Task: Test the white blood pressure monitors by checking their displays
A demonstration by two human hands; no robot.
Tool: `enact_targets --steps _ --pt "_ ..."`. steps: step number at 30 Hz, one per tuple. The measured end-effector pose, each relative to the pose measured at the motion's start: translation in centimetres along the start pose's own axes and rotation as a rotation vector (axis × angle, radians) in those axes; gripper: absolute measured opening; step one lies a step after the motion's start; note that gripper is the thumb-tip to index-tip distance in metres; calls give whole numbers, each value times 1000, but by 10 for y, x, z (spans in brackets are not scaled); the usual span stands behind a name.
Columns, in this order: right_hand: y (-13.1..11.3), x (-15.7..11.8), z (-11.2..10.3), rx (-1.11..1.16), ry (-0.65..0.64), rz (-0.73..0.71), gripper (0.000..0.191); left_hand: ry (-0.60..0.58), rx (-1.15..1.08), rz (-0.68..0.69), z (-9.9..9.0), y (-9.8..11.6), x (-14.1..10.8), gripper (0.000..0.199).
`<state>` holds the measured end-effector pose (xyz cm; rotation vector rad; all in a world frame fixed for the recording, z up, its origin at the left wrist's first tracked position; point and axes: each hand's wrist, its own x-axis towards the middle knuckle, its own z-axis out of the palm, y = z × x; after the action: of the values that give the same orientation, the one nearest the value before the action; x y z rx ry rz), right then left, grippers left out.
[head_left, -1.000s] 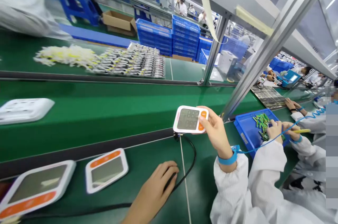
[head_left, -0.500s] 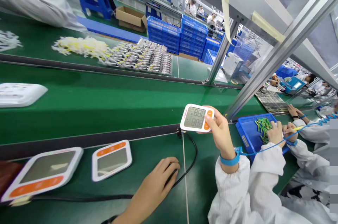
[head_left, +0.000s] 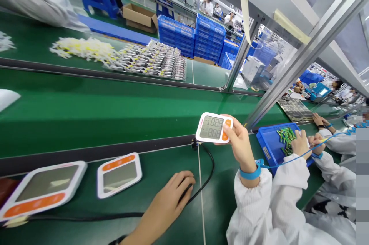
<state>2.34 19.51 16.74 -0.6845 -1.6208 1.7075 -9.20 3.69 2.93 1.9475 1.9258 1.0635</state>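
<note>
My right hand [head_left: 238, 137], in a white sleeve with a blue wrist strap, pinches the right edge of a white digital display unit [head_left: 215, 127], thumb in front. Its lit screen shows rows of 8s beside an orange button strip. My left hand [head_left: 173, 195] lies palm down, fingers stretched, over a black cable [head_left: 206, 177] that runs beneath it to a small black connector at the belt's edge. Two more display units with blank screens lie left of it: a smaller one [head_left: 119, 175] and a larger one [head_left: 46, 187].
A green belt [head_left: 115, 114] crosses ahead, a white part [head_left: 8, 99] at its far left. A slanting metal post [head_left: 288, 64] rises at right. Beyond it, a co-worker's hands [head_left: 301, 143] work at a blue tray [head_left: 268, 149] of green batteries. Wired parts [head_left: 155, 60] lie behind the belt.
The white part on the belt has moved left, mostly out of view. The view has shifted slightly; both my hands and the held display unit stay nearly where they were.
</note>
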Motion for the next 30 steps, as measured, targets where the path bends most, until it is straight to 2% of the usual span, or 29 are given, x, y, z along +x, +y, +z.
enact_targets --steps 24,30 --pt "-5 -3 -1 21 8 -13 46 11 -5 -14 1 -1 -1 26" --pt "-6 -3 1 34 37 -64 44 0 -7 -24 2 -1 -1 26"
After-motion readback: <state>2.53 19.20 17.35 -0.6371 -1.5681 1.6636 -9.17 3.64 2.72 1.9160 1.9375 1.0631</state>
